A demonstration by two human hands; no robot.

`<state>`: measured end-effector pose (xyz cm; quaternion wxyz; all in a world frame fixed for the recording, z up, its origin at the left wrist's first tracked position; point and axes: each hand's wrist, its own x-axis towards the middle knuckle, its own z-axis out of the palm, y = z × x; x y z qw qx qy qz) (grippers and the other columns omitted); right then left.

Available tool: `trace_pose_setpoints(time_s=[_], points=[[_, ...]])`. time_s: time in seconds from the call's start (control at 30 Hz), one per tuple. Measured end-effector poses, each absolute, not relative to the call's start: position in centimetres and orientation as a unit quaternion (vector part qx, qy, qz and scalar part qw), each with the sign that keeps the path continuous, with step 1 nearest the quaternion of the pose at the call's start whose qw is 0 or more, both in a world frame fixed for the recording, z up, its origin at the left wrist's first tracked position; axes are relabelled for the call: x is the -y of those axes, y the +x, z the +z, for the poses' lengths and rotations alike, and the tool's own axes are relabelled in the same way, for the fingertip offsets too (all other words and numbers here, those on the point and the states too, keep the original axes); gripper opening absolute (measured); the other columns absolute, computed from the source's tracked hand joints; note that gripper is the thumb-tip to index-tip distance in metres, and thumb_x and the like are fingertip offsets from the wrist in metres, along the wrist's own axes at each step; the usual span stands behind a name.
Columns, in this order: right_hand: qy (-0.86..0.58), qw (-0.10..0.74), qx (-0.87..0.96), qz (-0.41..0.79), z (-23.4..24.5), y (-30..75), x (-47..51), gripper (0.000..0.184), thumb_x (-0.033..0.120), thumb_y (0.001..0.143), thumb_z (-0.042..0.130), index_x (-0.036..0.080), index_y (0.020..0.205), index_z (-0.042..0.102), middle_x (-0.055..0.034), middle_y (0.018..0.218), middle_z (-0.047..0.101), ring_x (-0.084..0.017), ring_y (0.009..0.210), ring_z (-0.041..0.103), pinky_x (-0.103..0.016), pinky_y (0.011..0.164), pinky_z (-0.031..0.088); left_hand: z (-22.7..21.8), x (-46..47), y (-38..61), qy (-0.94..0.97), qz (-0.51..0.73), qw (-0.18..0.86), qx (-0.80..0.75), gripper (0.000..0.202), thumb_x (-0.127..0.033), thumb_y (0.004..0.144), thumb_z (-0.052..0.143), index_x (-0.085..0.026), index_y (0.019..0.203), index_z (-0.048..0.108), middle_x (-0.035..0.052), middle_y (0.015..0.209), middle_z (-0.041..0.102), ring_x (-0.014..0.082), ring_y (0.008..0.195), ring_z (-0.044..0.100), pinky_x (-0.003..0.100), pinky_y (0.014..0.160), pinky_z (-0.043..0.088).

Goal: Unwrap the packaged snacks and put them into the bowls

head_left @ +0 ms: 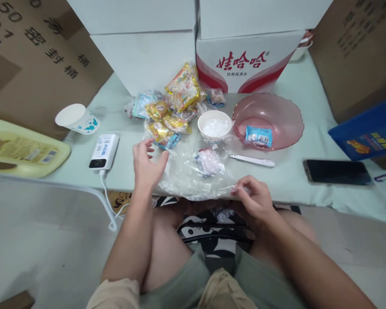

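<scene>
R hand (255,197) sits at the near table edge w/ thumb and fingertips pinched tight on the near-right corner of a crumpled clear plastic bag (183,182). The rest of the bag spreads flat away from that pinch, up and to the left across the pale green tabletop (296,184). L hand (148,162) is loose and half open, fingers curled, thumb out toward the right, nothing clamped in it. It rests at the bag's left edge, approx level w/ the bag's middle; can't tell if the palm presses down. Between the two hands, on the bag, lies a small wrapped candy (209,162) w/ red and blue showing through its wrapper. Just beyond that is a white bowl (215,126) w/ something white inside. Beyond the L fingertips is a pile of snack packets (172,107), mostly yellow and blue wrappers. Left of the L hand, near it, is a white power bank (104,151) w/ cable hanging off the table edge; further out is a tipped paper cup (75,119). Beyond the R hand lies a white pen-shaped stick (252,160), and past it a pink glass plate (276,111) holding one blue wrapped snack (259,136). Well right of the R hand is a dark phone (337,171), screen off.
</scene>
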<state>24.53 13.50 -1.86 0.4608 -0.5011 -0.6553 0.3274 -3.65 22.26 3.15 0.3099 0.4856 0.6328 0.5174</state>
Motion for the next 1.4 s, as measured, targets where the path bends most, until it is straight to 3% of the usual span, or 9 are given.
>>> trace_pose_setpoints(time_s=[0.13, 0.23, 0.37, 0.5, 0.6, 0.83, 1.07, 1.23, 1.4], points=[[-0.552, 0.536, 0.490, 0.409, -1.2, 24.0, -13.9, 0.019, 0.035, 0.088, 0.060, 0.024, 0.075, 0.051, 0.0041, 0.054, 0.063, -0.013, 0.048, 0.059, -0.025, 0.050, 0.048, 5.3, -18.5, -2.0, 0.754, 0.276, 0.407, -0.435, 0.048, -0.021, 0.051, 0.089, -0.023, 0.095, 0.068, 0.0070, 0.113, 0.065, 0.0309, 0.113, 0.057, 0.041, 0.103, 0.045], [-0.569, 0.559, 0.431, 0.421, -1.1, 23.9, -14.6, 0.022, 0.040, 0.085, 0.064, 0.023, 0.077, 0.052, 0.0049, 0.054, 0.060, -0.012, 0.046, 0.055, -0.024, 0.047, 0.046, 5.5, -17.0, -0.6, 0.819, 0.153, 0.364, -0.417, 0.047, -0.021, 0.065, 0.078, -0.026, 0.110, 0.068, 0.0103, 0.130, 0.062, 0.0343, 0.124, 0.054, 0.048, 0.109, 0.039], [-0.570, 0.570, 0.405, 0.431, -1.6, 24.9, -15.0, 0.028, 0.045, 0.079, 0.071, 0.024, 0.091, 0.054, 0.0051, 0.061, 0.064, -0.012, 0.049, 0.056, -0.026, 0.051, 0.049, 4.6, -18.0, -1.4, 0.786, 0.189, 0.342, -0.479, 0.008, -0.020, 0.079, 0.062, -0.023, 0.081, 0.069, 0.0088, 0.113, 0.069, 0.0274, 0.106, 0.063, 0.040, 0.097, 0.046], [-0.505, 0.567, 0.443, 0.476, -2.1, 26.1, -15.1, 0.059, 0.049, 0.066, 0.083, 0.028, 0.112, 0.053, -0.0029, 0.093, 0.075, -0.019, 0.080, 0.070, -0.035, 0.076, 0.056, 3.8, -20.0, -3.1, 0.649, 0.329, 0.446, -0.522, 0.014, -0.030, 0.081, 0.065, -0.021, 0.071, 0.063, 0.0062, 0.080, 0.071, 0.0192, 0.076, 0.064, 0.028, 0.072, 0.049], [-0.513, 0.508, 0.491, 0.487, -2.3, 26.2, -15.1, 0.037, 0.051, 0.073, 0.078, 0.025, 0.092, 0.059, -0.0068, 0.102, 0.075, -0.023, 0.098, 0.069, -0.036, 0.086, 0.053, 3.5, -20.8, -3.9, 0.577, 0.372, 0.506, -0.522, 0.017, -0.036, 0.080, 0.068, -0.021, 0.078, 0.060, 0.0016, 0.062, 0.065, 0.0149, 0.058, 0.057, 0.023, 0.055, 0.043], [-0.568, 0.558, 0.399, 0.454, -3.2, 25.8, -15.6, 0.030, 0.050, 0.083, 0.064, 0.024, 0.078, 0.050, -0.0019, 0.075, 0.074, -0.020, 0.078, 0.069, -0.034, 0.079, 0.052, 3.3, -21.0, -6.1, 0.573, 0.214, 0.643, -0.460, 0.059, -0.017, 0.060, 0.085, -0.023, 0.113, 0.059, -0.0025, 0.068, 0.069, 0.0143, 0.069, 0.067, 0.024, 0.070, 0.052], [-0.554, 0.549, 0.408, 0.475, -3.5, 26.0, -15.7, 0.029, 0.046, 0.080, 0.067, 0.023, 0.096, 0.060, 0.0023, 0.069, 0.069, -0.018, 0.072, 0.065, -0.031, 0.075, 0.049, 2.2, -22.2, -5.0, 0.417, 0.533, 0.579, -0.454, 0.061, -0.022, 0.059, 0.087, -0.025, 0.112, 0.057, -0.0034, 0.074, 0.067, 0.0084, 0.056, 0.059, 0.017, 0.056, 0.046], [-0.565, 0.527, 0.447, 0.450, -2.8, 24.9, -15.8, 0.033, 0.054, 0.082, 0.064, 0.022, 0.077, 0.060, -0.0004, 0.069, 0.068, -0.017, 0.071, 0.065, -0.032, 0.072, 0.053, 1.5, -21.8, -3.6, 0.367, 0.514, 0.628, -0.456, 0.078, -0.035, 0.066, 0.086, -0.032, 0.133, 0.046, 0.0034, 0.096, 0.072, 0.0140, 0.070, 0.068, 0.022, 0.061, 0.052], [-0.590, 0.577, 0.340, 0.451, -2.7, 24.3, -16.6, 0.047, 0.068, 0.077, 0.065, 0.023, 0.087, 0.052, 0.0035, 0.063, 0.066, -0.012, 0.044, 0.056, -0.024, 0.046, 0.046, 0.9, -21.5, -2.8, 0.434, 0.424, 0.586, -0.537, 0.075, -0.035, 0.070, 0.083, -0.028, 0.135, 0.046, -0.0021, 0.068, 0.066, 0.0102, 0.039, 0.053, 0.017, 0.039, 0.036]])
